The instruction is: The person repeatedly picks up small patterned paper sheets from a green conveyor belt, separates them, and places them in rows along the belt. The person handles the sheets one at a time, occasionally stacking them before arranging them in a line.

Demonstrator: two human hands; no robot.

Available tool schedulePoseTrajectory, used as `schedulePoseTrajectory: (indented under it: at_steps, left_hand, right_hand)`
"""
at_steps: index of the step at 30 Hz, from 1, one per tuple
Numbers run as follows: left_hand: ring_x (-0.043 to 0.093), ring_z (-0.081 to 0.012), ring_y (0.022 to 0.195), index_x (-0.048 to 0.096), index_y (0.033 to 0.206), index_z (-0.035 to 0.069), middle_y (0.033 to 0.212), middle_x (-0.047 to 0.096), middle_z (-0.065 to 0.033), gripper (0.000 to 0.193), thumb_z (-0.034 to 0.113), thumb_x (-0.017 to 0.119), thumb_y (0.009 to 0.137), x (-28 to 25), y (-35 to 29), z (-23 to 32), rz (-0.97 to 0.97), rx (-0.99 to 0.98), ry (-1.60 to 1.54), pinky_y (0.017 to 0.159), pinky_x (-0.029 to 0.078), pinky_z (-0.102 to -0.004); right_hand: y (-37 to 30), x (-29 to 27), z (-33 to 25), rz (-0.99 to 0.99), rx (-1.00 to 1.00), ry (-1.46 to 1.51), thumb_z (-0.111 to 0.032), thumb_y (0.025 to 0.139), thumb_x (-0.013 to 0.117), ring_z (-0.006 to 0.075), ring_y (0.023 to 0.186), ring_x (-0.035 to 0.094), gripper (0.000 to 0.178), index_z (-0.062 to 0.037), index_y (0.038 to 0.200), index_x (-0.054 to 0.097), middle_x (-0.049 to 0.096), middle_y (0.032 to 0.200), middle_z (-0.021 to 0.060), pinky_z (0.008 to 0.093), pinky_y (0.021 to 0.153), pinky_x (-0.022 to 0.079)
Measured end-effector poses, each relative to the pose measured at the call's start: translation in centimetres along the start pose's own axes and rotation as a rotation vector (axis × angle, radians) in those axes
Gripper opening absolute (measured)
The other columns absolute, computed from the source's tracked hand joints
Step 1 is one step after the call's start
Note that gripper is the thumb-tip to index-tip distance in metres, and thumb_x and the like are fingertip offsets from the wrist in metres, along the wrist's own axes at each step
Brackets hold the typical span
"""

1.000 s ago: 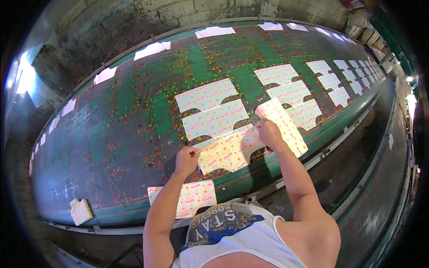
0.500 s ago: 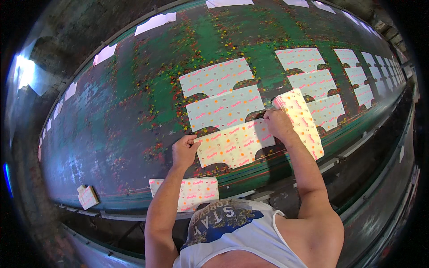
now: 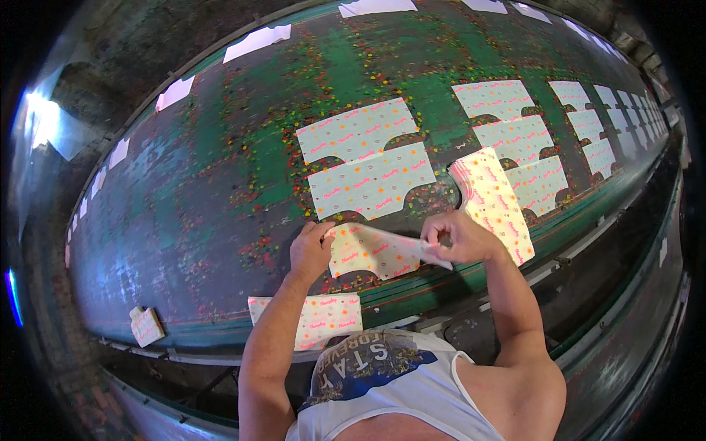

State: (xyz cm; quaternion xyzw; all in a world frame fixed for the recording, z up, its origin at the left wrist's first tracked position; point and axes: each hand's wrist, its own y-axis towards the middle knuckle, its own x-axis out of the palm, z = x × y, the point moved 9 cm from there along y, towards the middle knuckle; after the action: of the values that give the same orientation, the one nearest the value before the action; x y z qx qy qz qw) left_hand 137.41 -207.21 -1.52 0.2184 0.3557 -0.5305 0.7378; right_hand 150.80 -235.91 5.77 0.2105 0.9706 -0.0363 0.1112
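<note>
R hand pts. left, pinching printed cloth.

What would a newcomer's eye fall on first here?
The patterned fabric piece at centre, held by the left hand and right hand with its right end lifted. Beyond it, rows of matching pieces lie on a green-and-dark table spattered with coloured specks. A bright light glares at far left.

Long green-and-black worktop: surface speckled with red and yellow spots. Flat white pieces lie along its far edge, upper left to upper right. Pale, notched, block-like item: lower left, near edge. Glaring white light: upper left.
</note>
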Motion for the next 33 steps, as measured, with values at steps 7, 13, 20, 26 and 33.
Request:
schedulePoseTrajectory:
  at_steps: [7,13,20,26,33]
  left_hand:
    - [0.072,-0.0322,0.099,0.077,0.107,0.007,0.109,0.068,-0.0124,0.017,0.001,0.072,0.091,-1.5,1.8,1.2,-0.049,0.104,0.05,0.085,0.059,-0.042]
    - [0.071,-0.0235,0.093,0.074,0.106,0.002,0.103,0.069,-0.0115,0.011,0.0,0.076,0.094,-3.9,7.9,-0.9,0.1,0.094,-0.154,0.083,0.058,-0.0365]
    - [0.075,-0.0167,0.088,0.074,0.122,-0.002,0.098,0.08,-0.011,0.028,0.003,0.08,0.094,-0.7,13.5,-6.1,-0.015,-0.21,-0.245,0.079,0.06,-0.0355]
    - [0.075,-0.0151,0.084,0.073,0.126,-0.003,0.096,0.08,-0.0105,0.037,0.005,0.085,0.092,-0.9,13.7,-7.5,0.048,-0.228,-0.242,0.075,0.06,-0.0317]
    - [0.076,-0.0157,0.085,0.075,0.126,0.001,0.095,0.08,-0.0084,0.041,0.009,0.089,0.088,-1.7,13.9,-6.6,0.06,-0.284,-0.196,0.076,0.061,-0.0352]
  right_hand:
    - [0.3,-3.8,-1.1,0.15,0.119,0.222,0.006,0.085,0.076,0.0148,0.083,0.066,0.01,0.0001,0.088,0.069,0.068,0.088,0.0066,0.0311,0.073,0.052]
    - [6.9,-10.6,3.6,0.368,0.21,-0.708,-0.006,0.094,0.068,0.0356,0.09,0.072,0.018,-0.0047,0.107,0.08,0.073,0.098,0.0167,0.0448,0.083,0.058]
    - [12.9,-12.9,10.9,0.473,0.38,-0.874,-0.013,0.095,0.069,0.0397,0.105,0.075,0.017,-0.0087,0.105,0.081,0.078,0.111,0.0191,0.0496,0.095,0.06]
    - [13.7,-13.4,11.9,0.28,0.485,-0.928,-0.022,0.092,0.075,0.0383,0.098,0.077,0.016,-0.0101,0.101,0.082,0.08,0.102,0.0175,0.0493,0.09,0.061]
    - [13.5,-11.8,8.8,0.219,0.487,-0.883,-0.024,0.09,0.081,0.035,0.088,0.076,0.018,-0.0072,0.092,0.078,0.078,0.095,0.0157,0.0481,0.082,0.061]
